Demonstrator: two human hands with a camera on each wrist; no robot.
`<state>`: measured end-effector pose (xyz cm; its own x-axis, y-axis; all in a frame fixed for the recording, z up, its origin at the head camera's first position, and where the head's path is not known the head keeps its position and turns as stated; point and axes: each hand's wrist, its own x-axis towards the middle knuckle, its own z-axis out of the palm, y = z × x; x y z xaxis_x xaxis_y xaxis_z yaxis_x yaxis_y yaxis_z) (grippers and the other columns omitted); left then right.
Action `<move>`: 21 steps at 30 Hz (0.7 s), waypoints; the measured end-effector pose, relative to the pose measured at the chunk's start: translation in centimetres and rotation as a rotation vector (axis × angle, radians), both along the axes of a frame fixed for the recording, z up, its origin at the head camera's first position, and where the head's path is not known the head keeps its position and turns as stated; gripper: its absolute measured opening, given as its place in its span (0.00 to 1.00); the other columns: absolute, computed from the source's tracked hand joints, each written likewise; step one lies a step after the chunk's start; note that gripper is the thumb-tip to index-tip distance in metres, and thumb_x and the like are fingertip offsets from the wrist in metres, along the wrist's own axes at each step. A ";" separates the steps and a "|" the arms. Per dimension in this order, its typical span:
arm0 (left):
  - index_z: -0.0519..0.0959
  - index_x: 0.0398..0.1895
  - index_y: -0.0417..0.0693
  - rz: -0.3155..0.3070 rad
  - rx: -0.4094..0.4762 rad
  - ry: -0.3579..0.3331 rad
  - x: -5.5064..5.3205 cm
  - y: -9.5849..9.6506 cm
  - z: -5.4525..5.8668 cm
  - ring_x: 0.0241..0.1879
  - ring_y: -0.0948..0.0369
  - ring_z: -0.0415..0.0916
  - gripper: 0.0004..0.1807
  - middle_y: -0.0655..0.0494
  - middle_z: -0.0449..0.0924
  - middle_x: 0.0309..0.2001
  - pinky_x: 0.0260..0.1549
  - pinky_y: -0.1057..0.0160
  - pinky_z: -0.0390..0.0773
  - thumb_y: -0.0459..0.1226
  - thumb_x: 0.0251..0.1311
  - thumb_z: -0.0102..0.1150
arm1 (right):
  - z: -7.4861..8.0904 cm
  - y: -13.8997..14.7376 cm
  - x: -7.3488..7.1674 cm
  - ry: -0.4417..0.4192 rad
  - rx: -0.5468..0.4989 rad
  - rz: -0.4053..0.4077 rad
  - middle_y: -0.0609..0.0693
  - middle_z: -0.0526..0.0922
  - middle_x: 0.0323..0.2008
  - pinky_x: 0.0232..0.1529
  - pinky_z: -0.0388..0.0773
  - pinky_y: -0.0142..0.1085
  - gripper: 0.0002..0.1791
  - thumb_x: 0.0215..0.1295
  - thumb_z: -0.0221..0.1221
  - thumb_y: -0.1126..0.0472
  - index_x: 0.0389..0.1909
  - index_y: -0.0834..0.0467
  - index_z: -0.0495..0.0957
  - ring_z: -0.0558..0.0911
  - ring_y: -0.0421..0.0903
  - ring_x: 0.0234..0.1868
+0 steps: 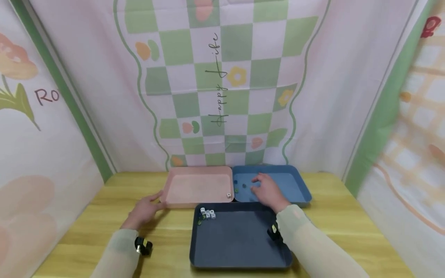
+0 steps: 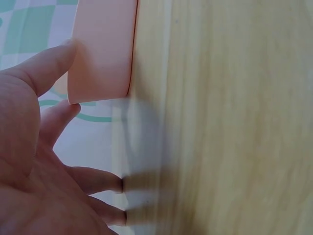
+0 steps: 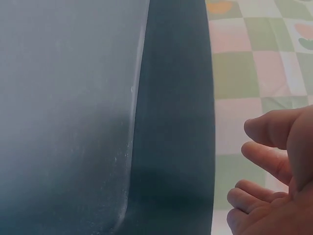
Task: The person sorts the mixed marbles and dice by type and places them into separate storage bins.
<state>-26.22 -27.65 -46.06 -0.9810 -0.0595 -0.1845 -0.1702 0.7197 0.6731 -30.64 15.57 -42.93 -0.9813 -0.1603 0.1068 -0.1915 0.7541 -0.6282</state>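
Observation:
My left hand (image 1: 144, 210) is at the left near corner of the pink tray (image 1: 198, 185). In the left wrist view its thumb and index finger touch the tray's corner, and the other fingers extend toward the tabletop. Over the blue tray (image 1: 285, 185) hovers my right hand (image 1: 269, 192), thumb and index finger apart, nothing visible between them. Small green and blue glassy pieces (image 1: 244, 185) lie left of its fingertips, inside the blue tray. One white die (image 1: 228, 195) sits in the pink tray's right near corner.
Nearest me stands a dark tray (image 1: 240, 239), under my right forearm. Several white dice (image 1: 208, 214) and small green pieces (image 1: 199, 222) are gathered in its far left corner. All three trays rest on a wooden table (image 1: 167, 239), with a patterned cloth (image 1: 236, 104) behind.

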 end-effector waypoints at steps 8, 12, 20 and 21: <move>0.59 0.77 0.67 -0.022 0.040 -0.030 -0.6 -0.9 0.1 0.72 0.32 0.43 0.42 0.39 0.51 0.76 0.58 0.21 0.38 0.65 0.62 0.55 | 1.1 -2.3 0.7 -0.002 -0.026 0.022 0.62 0.61 0.73 0.65 0.63 0.59 0.18 0.72 0.56 0.59 0.57 0.63 0.78 0.61 0.63 0.71; 0.58 0.77 0.66 -0.029 0.066 -0.033 -1.0 -1.4 0.5 0.73 0.34 0.43 0.40 0.40 0.50 0.76 0.61 0.24 0.42 0.63 0.64 0.55 | 1.7 -4.2 1.3 0.011 -0.010 0.094 0.59 0.60 0.73 0.65 0.64 0.58 0.18 0.72 0.58 0.56 0.57 0.60 0.79 0.61 0.61 0.72; 0.60 0.77 0.68 -0.045 0.065 -0.036 -1.2 -0.8 0.1 0.73 0.36 0.43 0.40 0.43 0.51 0.77 0.62 0.25 0.41 0.63 0.64 0.56 | 1.0 -6.5 3.5 0.042 0.026 0.281 0.59 0.62 0.73 0.60 0.71 0.55 0.14 0.68 0.62 0.60 0.52 0.59 0.82 0.66 0.61 0.69; 0.59 0.77 0.68 -0.047 0.063 -0.039 -1.1 -0.7 0.1 0.73 0.35 0.43 0.40 0.42 0.51 0.77 0.62 0.25 0.42 0.63 0.64 0.56 | 0.7 -6.7 3.8 0.044 0.042 0.301 0.58 0.61 0.73 0.59 0.72 0.54 0.13 0.68 0.63 0.60 0.51 0.58 0.82 0.67 0.60 0.68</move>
